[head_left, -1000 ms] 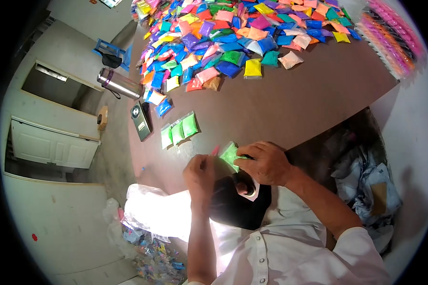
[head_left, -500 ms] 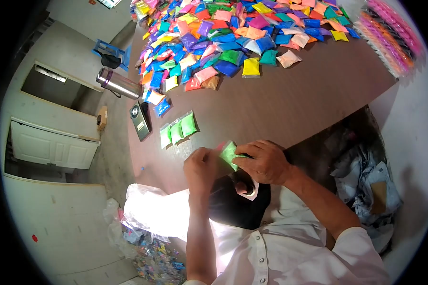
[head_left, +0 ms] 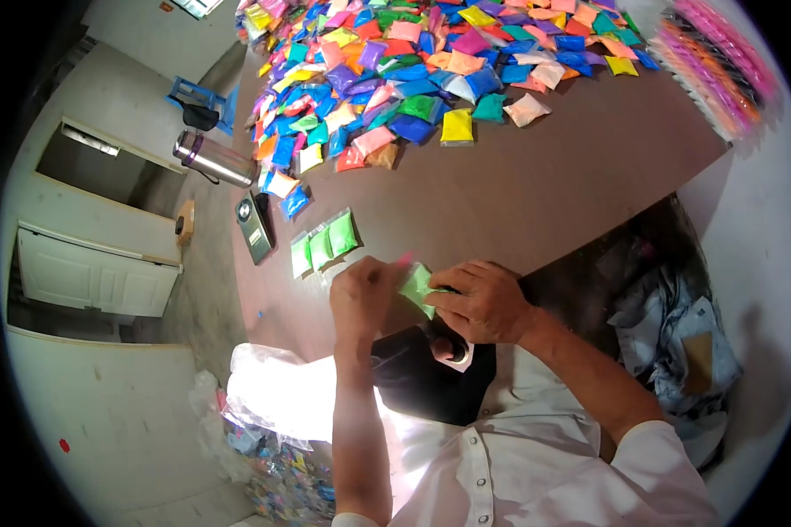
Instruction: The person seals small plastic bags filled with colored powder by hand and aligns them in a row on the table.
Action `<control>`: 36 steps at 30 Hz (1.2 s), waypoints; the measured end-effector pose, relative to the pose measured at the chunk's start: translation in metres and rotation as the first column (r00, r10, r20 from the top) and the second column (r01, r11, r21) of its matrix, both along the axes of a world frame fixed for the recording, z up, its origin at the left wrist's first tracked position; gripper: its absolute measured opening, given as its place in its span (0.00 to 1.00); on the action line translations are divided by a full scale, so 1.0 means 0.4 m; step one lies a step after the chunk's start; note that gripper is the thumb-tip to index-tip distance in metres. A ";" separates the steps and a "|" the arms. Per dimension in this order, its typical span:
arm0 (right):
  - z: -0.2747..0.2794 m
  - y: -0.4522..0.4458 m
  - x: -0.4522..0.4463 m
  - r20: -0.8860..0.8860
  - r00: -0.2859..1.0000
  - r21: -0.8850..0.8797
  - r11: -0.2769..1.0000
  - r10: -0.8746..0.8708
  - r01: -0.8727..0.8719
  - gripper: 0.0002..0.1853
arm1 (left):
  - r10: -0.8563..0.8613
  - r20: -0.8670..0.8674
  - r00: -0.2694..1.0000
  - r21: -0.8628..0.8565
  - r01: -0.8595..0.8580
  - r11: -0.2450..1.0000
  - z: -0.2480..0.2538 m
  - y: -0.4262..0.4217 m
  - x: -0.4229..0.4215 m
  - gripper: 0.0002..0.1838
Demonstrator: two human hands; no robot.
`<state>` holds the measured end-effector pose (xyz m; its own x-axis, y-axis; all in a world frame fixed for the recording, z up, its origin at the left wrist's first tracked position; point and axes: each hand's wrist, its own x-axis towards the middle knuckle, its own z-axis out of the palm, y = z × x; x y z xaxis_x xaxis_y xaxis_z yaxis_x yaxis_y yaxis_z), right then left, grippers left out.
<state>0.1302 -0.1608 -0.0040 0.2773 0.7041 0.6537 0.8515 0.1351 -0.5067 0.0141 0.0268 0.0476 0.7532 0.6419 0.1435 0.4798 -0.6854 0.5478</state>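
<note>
Pinched between the fingers of my right hand (head_left: pixel 479 300) is a light green packet (head_left: pixel 417 288), held above the table's near edge. My left hand (head_left: pixel 361 294) is just left of it with fingers curled together; what it grips, if anything, is too small to make out. A small pink thing (head_left: pixel 404 261) shows between the hands, blurred. Three bright green packets (head_left: pixel 322 246) lie side by side on the brown table (head_left: pixel 466 198), beyond my left hand.
Many coloured packets (head_left: pixel 413 70) are heaped at the table's far side. A phone (head_left: pixel 254 228) and a metal flask (head_left: pixel 215 159) are at the left edge. Long pink and orange bundles (head_left: pixel 712 70) lie far right. Clear plastic (head_left: pixel 277 391) is at the lower left, grey bags (head_left: pixel 677 342) at the right.
My left hand has moved slightly up and left, a little farther from the green packet. My right hand still holds that packet. The whole view has shifted slightly.
</note>
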 end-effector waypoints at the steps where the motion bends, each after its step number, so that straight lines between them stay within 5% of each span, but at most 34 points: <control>1: -0.002 -0.001 -0.002 -0.014 1.000 0.004 1.000 0.002 -0.002 0.12 | 0.057 0.003 0.998 -0.070 -0.057 0.996 0.007 -0.002 -0.004 0.10; 7: 0.002 0.004 -0.002 -0.040 0.999 -0.010 1.000 0.020 -0.020 0.13 | -0.043 0.087 0.995 -0.119 0.053 0.991 0.011 -0.088 -0.062 0.10; 17: 0.015 -0.004 -0.004 -0.039 0.999 -0.069 0.997 0.012 -0.015 0.15 | 0.134 0.096 0.986 -0.114 -0.123 0.986 -0.020 -0.053 -0.120 0.11; 20: 0.016 -0.003 -0.006 -0.025 1.000 -0.085 0.996 0.013 -0.015 0.17 | 0.128 0.163 0.978 -0.240 -0.087 0.967 -0.031 -0.098 -0.124 0.12; 26: 0.003 0.010 -0.012 -0.006 1.000 -0.054 0.998 -0.026 0.026 0.17 | 0.167 0.202 0.965 -0.150 -0.139 0.979 -0.049 -0.063 -0.133 0.13; 31: 0.007 0.004 -0.015 -0.112 0.980 0.067 0.983 -0.165 0.173 0.14 | 0.219 0.229 0.948 -0.209 -0.172 0.963 -0.042 -0.078 -0.159 0.12; 36: 0.025 -0.033 -0.027 -0.265 0.891 0.007 0.923 -0.370 0.385 0.10 | 0.193 0.265 0.945 -0.300 -0.110 0.948 -0.022 -0.139 -0.126 0.12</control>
<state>0.1195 -0.1740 0.0059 0.6765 0.4763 0.5618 0.6875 -0.1349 -0.7135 -0.0365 -0.0288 0.0389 0.5969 0.7903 0.1385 0.3591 -0.4175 0.8347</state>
